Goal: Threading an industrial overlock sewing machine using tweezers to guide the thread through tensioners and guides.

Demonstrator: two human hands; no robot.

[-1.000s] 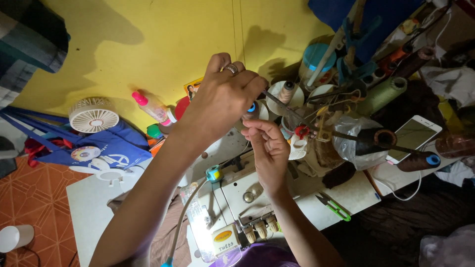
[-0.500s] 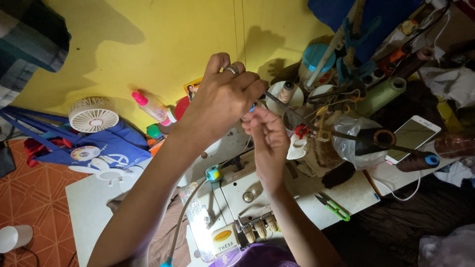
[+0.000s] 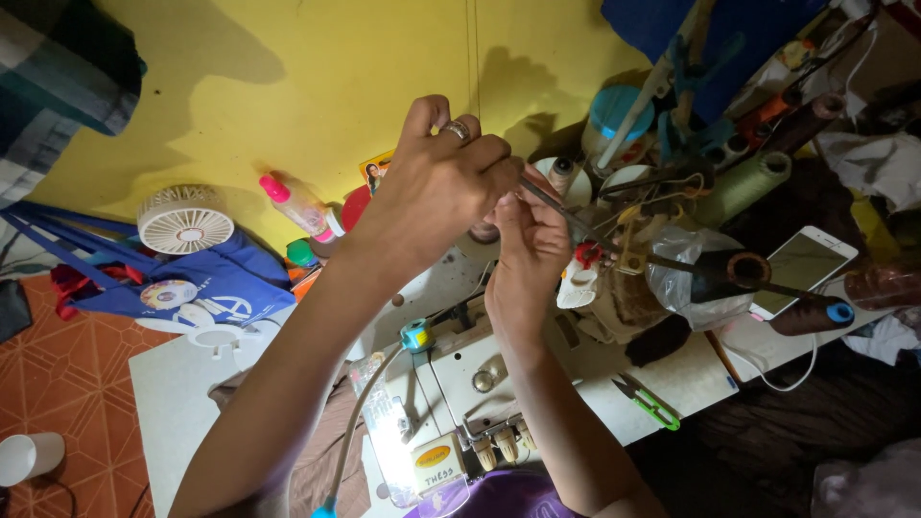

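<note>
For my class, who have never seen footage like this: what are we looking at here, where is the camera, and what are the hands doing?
The single picture comes from a camera worn on a person's head, looking down at their own bare hands. Below them stands a white sewing machine on a white table against a yellow wall. The left hand, wearing a ring, and the right hand meet above the machine, close together around a thin dark metal tool; which hand grips it is hard to tell. Nearby lie green thread snips, a phone, a green thread cone, a small white fan and a blue bag.
</note>
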